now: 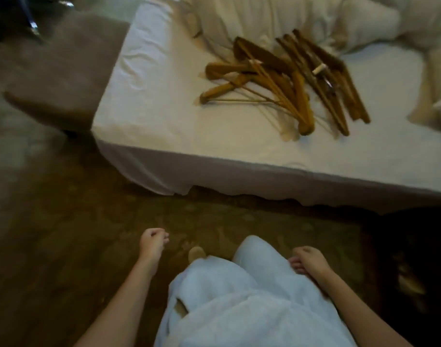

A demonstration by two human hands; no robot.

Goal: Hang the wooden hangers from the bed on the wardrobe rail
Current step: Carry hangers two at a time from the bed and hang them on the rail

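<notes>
Facing the white-sheeted bed, you have the tangled pile of brown wooden hangers at one o'clock on its sheet, well apart from you. Your left hand at seven o'clock and right hand at five o'clock hang low, each grip loosely curled and holding nothing. The thin crossbars look interlocked, so pulling one hanger out could drag its neighbours off the near edge onto the brown patterned carpet. The wardrobe rail is not in view.

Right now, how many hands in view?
2. Left hand hangs low over the carpet, left of the robe. Right hand is by the robe's right edge. Both are loosely curled and hold nothing.
</notes>
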